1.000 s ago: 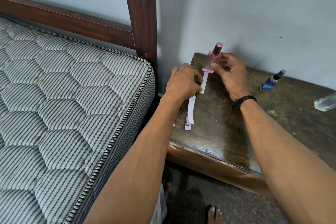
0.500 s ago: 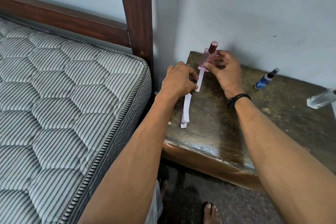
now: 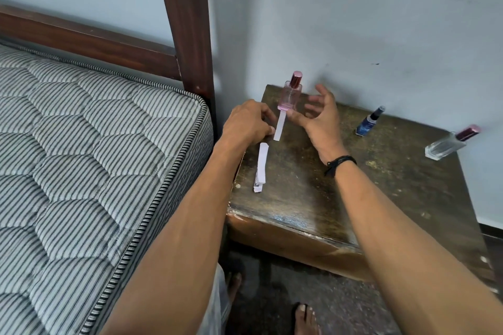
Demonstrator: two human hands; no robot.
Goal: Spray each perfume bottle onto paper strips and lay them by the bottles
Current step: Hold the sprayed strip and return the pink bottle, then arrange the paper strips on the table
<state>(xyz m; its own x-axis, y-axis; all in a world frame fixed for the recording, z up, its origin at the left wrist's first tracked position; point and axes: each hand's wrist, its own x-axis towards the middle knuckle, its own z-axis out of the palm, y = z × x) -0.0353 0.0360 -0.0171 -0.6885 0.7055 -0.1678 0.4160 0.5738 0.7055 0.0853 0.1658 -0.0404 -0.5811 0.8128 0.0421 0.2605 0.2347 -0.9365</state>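
the pink perfume bottle (image 3: 290,94) is standing upright at the back left corner of the dark wooden side table (image 3: 313,198), a paper strip (image 3: 280,126) lying in front of its base. the right hand (image 3: 319,117) is hovering just beside it, fingers spread wide, holding nothing. the left hand (image 3: 249,122) is curling at the strip's edge (whether it is pinching the strip is unclear). a stack of spare strips (image 3: 261,166) is lying nearer; the blue bottle (image 3: 370,121) and clear bottle (image 3: 449,143) are sitting well to the right.

L hand (image 3: 249,121) curled, R hand (image 3: 317,117) splayed.
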